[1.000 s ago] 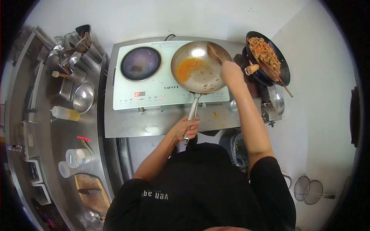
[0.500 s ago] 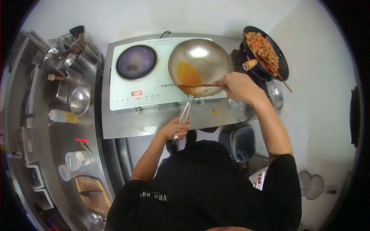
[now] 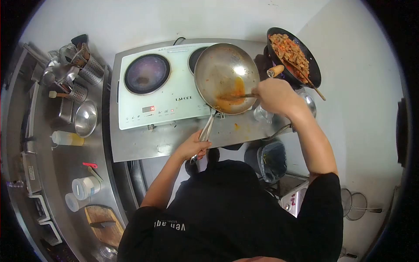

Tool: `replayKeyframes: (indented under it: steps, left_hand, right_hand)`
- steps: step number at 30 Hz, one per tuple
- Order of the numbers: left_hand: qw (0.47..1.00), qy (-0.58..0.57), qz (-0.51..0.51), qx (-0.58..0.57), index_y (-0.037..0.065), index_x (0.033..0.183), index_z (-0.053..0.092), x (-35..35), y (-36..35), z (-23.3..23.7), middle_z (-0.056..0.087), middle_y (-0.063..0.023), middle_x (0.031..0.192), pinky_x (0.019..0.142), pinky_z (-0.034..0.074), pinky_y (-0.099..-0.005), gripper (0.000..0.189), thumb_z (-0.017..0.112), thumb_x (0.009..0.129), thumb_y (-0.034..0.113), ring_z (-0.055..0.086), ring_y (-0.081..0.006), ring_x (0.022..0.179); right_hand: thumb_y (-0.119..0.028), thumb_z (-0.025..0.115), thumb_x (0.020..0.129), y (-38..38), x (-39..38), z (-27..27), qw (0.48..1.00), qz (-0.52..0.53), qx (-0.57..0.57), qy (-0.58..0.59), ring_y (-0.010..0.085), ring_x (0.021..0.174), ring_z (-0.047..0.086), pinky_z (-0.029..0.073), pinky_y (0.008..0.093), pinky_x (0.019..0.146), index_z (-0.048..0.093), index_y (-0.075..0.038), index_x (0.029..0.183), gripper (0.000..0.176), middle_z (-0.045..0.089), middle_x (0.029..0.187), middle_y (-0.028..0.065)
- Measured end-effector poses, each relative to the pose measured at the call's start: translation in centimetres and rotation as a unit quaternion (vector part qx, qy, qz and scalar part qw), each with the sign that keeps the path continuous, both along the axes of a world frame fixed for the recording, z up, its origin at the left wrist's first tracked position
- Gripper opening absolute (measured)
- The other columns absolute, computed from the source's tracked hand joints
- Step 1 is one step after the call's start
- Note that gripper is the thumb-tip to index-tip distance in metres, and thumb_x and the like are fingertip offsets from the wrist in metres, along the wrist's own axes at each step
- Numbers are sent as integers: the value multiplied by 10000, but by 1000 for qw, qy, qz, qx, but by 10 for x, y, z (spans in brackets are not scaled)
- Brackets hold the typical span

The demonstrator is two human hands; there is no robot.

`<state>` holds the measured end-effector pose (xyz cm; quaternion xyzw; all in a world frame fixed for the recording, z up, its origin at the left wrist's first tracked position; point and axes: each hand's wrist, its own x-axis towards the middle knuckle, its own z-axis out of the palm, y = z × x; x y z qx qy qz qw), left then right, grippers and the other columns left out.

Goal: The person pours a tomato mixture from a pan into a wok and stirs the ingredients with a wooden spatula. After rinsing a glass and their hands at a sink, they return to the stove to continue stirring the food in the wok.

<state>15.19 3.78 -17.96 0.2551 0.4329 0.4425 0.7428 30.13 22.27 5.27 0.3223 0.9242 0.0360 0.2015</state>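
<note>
My left hand (image 3: 192, 146) is closed around the metal handle of a steel wok (image 3: 220, 67), which is tilted above the right burner of the cooktop. Orange, oily sauce (image 3: 238, 91) has collected on the wok's lower right side. In the closed fingers of my right hand (image 3: 279, 97) is a wooden spatula (image 3: 245, 95), its blurred far end against the sauce inside the wok. Beyond that hand, a black wok (image 3: 309, 56) holds chopped, reddish-brown cooked food (image 3: 289, 49), with a second wooden utensil (image 3: 315, 89) resting in it.
The white double cooktop (image 3: 168, 105) has a bare left burner (image 3: 147, 74). A side counter on the left carries a steel bowl (image 3: 86, 118), a squeeze bottle (image 3: 67, 138), lidded tubs (image 3: 85, 187) and a knife on a cutting board (image 3: 107, 236). A lined bin (image 3: 273, 161) stands below.
The steel wok has tipped more steeply, uncovering part of the right burner. Its sauce has shifted right, and the spatula end has moved right with it. Both hands keep their grips.
</note>
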Motion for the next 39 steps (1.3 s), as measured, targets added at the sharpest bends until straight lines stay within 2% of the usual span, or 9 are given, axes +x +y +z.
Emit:
replayKeyframes:
  steps: [5,8,13,15,20,24,28,34,39]
  left_hand:
    - [1000,-7,0,-15,75,981,371,-1,2,-9,394,-3,566,321,326,-269,252,570,828,54,382,-82,382]
    - [1000,-2,5,2,74,964,373,0,0,-14,392,0,563,320,321,-267,244,575,828,60,375,-80,373]
    - [1000,-2,-11,-4,53,983,363,-3,2,-10,384,1,552,347,352,-270,250,559,828,49,390,-85,388]
    - [1000,-10,-4,-9,57,974,356,-2,4,-5,386,-1,557,343,351,-271,252,560,826,45,390,-85,389]
    - [998,-47,25,-36,69,968,338,2,10,18,390,-6,580,328,345,-272,270,563,822,35,389,-85,391]
    - [995,-65,57,-43,77,901,369,9,14,27,413,-1,594,313,330,-259,231,582,816,50,376,-73,381]
    - [991,-100,69,-64,86,910,379,20,19,50,424,0,614,321,331,-251,220,582,826,65,374,-67,390]
    - [983,-136,100,-79,85,891,382,26,30,67,423,-3,632,337,342,-262,193,566,833,71,392,-69,427]
    - [978,-153,110,-88,89,899,380,23,27,86,432,1,640,344,346,-256,207,578,841,94,391,-68,431]
  right_hand:
    - [-67,529,738,-12,6,4,999,3,-52,16,344,777,622,487,430,700,687,-70,912,235,635,789,188]
    - [-86,517,755,8,-11,-21,999,-19,-23,40,353,789,613,479,432,705,679,-56,898,219,628,797,198]
    - [-90,532,732,-11,-4,13,995,-22,-79,60,346,783,623,491,436,699,682,-47,862,203,640,791,190]
    - [-85,549,719,-25,2,12,999,33,-17,0,348,757,627,499,431,672,681,-40,825,175,639,763,190]
    - [-86,548,729,-3,11,-31,999,-12,40,-11,308,717,663,532,401,647,677,-29,764,145,661,763,171]
    - [-91,548,753,43,12,-90,988,-40,121,90,294,721,661,535,383,635,668,-46,772,129,648,791,159]
    - [-98,546,767,43,6,-86,973,-8,157,171,290,722,656,534,368,621,657,-45,782,123,619,805,155]
    - [-97,562,749,-50,12,-9,989,10,143,41,277,689,649,527,362,618,678,-45,799,136,613,785,152]
    - [-116,568,768,-18,-5,-43,988,-30,151,-15,254,783,654,533,330,648,692,-53,803,143,626,848,147]
